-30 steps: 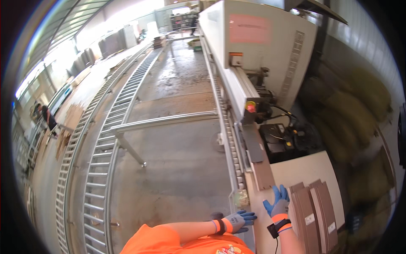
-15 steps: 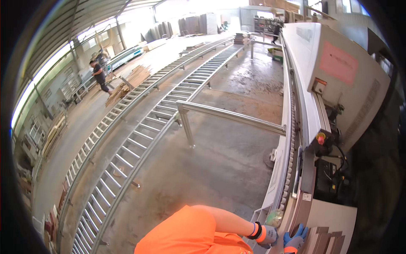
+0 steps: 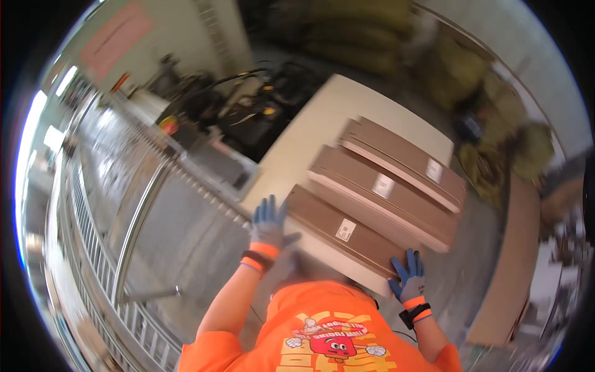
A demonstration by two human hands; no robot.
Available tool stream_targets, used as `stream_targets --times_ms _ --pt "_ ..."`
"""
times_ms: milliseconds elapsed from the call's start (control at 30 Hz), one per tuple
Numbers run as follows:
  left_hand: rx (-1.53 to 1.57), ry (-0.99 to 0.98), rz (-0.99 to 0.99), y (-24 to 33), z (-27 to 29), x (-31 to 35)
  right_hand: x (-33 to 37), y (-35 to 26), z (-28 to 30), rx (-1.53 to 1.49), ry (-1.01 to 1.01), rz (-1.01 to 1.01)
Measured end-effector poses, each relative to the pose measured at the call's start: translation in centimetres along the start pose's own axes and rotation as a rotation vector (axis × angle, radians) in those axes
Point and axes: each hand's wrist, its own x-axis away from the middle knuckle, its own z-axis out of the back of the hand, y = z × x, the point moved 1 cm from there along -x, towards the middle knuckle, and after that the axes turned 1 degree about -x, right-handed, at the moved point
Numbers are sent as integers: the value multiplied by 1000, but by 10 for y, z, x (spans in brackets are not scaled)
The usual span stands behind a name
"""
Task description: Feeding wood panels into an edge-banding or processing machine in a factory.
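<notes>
Brown panels with white labels lie in three rows on a cream tabletop (image 3: 291, 149). The nearest row (image 3: 338, 226) runs between my hands. Behind it are the middle stack (image 3: 378, 189) and the far stack (image 3: 406, 161). My left hand (image 3: 268, 226), in a blue and grey glove with an orange cuff, is open beside the left end of the nearest row, fingers spread. At the other end, my right hand (image 3: 409, 276), gloved alike, has its fingers spread at the panel's corner; whether it presses on the panel I cannot tell.
A machine bed with a row of rollers (image 3: 207, 197) runs off to the left, with dark cables and parts (image 3: 248, 111) behind. Roller conveyor tracks (image 3: 93, 229) stand at far left. Green sacks (image 3: 452, 77) and a leaning brown board (image 3: 511, 266) are on the right.
My view has swung right from the hall and conveyors to the tabletop with the panels. My hands, close together before beside the panels, are now wide apart at the nearest row's two ends.
</notes>
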Motion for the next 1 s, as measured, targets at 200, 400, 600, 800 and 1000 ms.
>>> stream_targets --times_ms 200,400,600,800,1000 --pt "176 -92 -291 45 -27 -27 67 36 -37 -420 243 -440" --pt "401 -3 -295 50 -36 -19 78 24 -32 -530 354 -516" --pt "371 154 -387 60 20 -34 73 41 5 -419 534 -308" --pt "439 198 -350 79 32 -117 -8 75 54 -254 609 -255" --pt "302 9 -315 71 40 -148 -33 94 55 -346 460 -348"
